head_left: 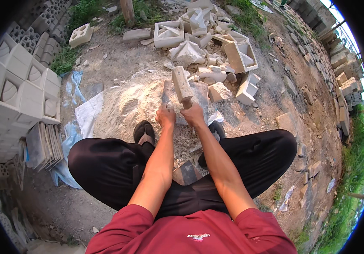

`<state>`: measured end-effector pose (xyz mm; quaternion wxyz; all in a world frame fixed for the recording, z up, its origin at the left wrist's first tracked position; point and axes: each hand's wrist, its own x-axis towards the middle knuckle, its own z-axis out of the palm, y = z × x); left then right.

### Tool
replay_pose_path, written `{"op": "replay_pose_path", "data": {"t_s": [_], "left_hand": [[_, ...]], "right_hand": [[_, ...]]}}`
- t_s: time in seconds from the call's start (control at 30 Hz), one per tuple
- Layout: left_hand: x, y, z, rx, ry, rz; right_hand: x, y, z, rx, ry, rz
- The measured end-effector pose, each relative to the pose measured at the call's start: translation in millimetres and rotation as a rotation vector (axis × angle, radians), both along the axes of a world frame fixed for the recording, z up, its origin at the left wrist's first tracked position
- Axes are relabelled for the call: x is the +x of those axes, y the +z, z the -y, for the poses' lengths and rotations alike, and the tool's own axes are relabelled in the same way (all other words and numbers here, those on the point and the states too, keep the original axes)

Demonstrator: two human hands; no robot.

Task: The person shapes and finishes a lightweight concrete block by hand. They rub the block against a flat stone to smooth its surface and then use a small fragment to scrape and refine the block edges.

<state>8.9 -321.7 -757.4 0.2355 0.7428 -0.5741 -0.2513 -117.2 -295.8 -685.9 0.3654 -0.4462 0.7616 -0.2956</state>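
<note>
My right hand (194, 115) is wrapped round the short handle of a dusty, block-headed mallet (182, 84). The mallet's head is raised, pointing away from me. Beside it on the left, my left hand (166, 116) is closed on a small pale chunk (170, 106), mostly hidden by the fingers. Both hands are over a flat grey slab (201, 91) dusted with powder, between my feet. To the left of the slab spreads a heap of pale crushed rubble and powder (127, 103).
Broken hollow blocks (169, 34) and shards are piled beyond the slab. Moulded blocks (19, 91) are stacked at the left, with thin boards (44, 146) leaning below. A white sheet (89, 112) lies near the powder. Loose bricks (286, 122) lie at the right.
</note>
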Motion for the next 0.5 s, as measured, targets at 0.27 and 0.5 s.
{"op": "replay_pose_path", "data": {"t_s": [0.27,0.5], "left_hand": [[-4.8,-7.9,-6.2,-0.096,-0.031,0.066],[-5.1,-5.9,6.4,-0.220,-0.168,0.017]], "right_hand": [[-7.4,-49.8,-12.6,0.012,-0.088,-0.095],[-21.8,-40.8,-5.5,0.147,-0.255,0.037]]}}
